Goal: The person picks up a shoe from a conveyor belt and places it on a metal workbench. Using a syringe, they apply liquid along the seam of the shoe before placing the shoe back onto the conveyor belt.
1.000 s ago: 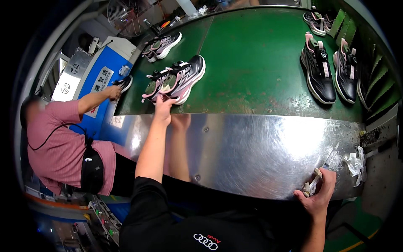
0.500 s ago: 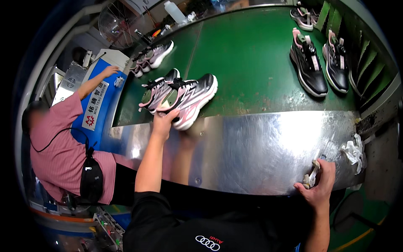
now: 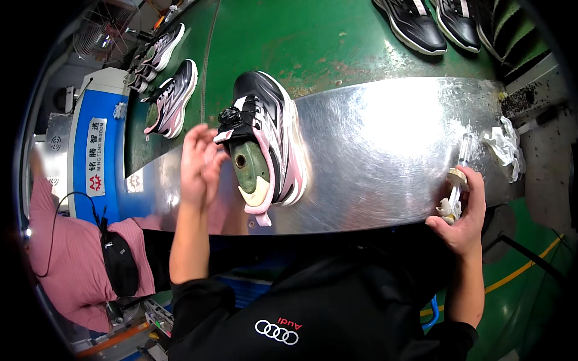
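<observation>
A black, white and pink sneaker (image 3: 283,138) with a dial on its tongue lies tilted near the edge of the metal plate, its toe pointing away. A green shoe last (image 3: 244,171) fills its opening. Just left of the sneaker, my left hand (image 3: 201,165) is open, its fingers apart by the tongue; whether a fingertip touches it I cannot tell. My right hand (image 3: 465,219) grips a syringe (image 3: 456,195) with a clear barrel and crusted whitish residue, above the plate's right end. A matching sneaker (image 3: 173,99) rests on the green surface farther left.
More sneakers (image 3: 158,53) stand in a row at the far left, and black sneakers (image 3: 415,27) at the far right. Crumpled white tissue (image 3: 506,147) lies by the plate's right end. A co-worker in a pink shirt (image 3: 72,265) is at left, near a blue machine panel (image 3: 90,156).
The sneaker pair has been parted: one now lies on the metal plate close to me, the other farther left. My left hand has let go. The view has shifted; the syringe stays in my right hand.
</observation>
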Tool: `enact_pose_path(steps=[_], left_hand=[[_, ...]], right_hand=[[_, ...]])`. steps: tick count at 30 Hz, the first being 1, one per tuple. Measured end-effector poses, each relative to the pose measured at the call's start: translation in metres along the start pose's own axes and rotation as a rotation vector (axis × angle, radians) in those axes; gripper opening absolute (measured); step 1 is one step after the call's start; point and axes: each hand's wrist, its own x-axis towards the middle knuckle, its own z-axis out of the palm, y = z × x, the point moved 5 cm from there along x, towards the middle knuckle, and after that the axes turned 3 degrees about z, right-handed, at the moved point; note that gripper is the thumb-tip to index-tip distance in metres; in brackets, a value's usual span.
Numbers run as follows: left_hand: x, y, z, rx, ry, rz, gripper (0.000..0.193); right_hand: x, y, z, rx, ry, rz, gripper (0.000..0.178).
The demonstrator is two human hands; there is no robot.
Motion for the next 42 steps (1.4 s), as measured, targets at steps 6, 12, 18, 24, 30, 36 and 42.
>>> enact_pose_path(steps=[6, 12, 18, 24, 30, 36, 42], left_hand=[[0.102, -0.035, -0.006, 0.368, 0.006, -0.333, 0.033], [0.111, -0.032, 0.021, 0.353, -0.046, -0.289, 0.031], [0.067, 0.025, 0.091, -0.121, -0.195, -0.03, 0.036], [0.023, 0.033, 0.102, -0.419, -0.153, 0.063, 0.059], [0.013, 0.027, 0.088, -0.502, -0.274, 0.046, 0.06], [0.003, 0.023, 0.083, -0.482, -0.421, 0.152, 0.065], [-0.001, 0.033, 0.09, -0.46, -0.516, 0.228, 0.063]], right_hand=[[-0.017, -0.001, -0.013, 0.38, 0.093, 0.293, 0.098], [-0.022, -0.012, -0.023, 0.328, 0.04, 0.324, 0.099], [-0.03, -0.033, -0.021, 0.32, -0.01, 0.293, 0.098], [-0.009, -0.062, -0.008, 0.658, -0.113, 0.296, 0.103], [0.028, -0.114, 0.022, 1.009, -0.251, 0.123, 0.099], [0.045, -0.163, 0.054, 1.241, -0.514, 0.001, 0.08], [0.056, -0.183, 0.073, 1.201, -0.623, -0.015, 0.071]])
